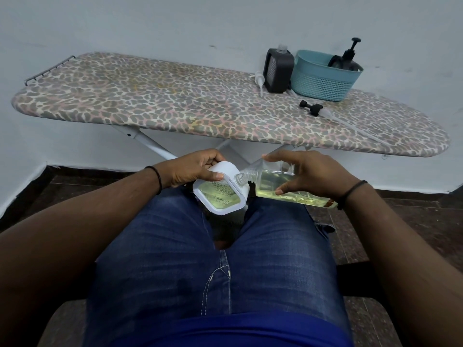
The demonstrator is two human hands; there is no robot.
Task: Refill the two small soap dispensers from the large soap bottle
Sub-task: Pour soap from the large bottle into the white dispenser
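Note:
Over my lap, my left hand (194,169) grips a small white soap dispenser (220,196), tilted with yellowish soap showing through its clear face. My right hand (307,171) holds the large clear soap bottle (283,185) on its side, yellow liquid inside, its open neck touching the white dispenser's top. A second small dispenser, dark grey (278,70), stands upright on the ironing board (175,106) with its pump off.
A teal basket (323,78) at the board's right end holds a black pump bottle (347,60). A white pump (259,81) and a black pump with a long tube (313,107) lie on the board. A wall stands behind it.

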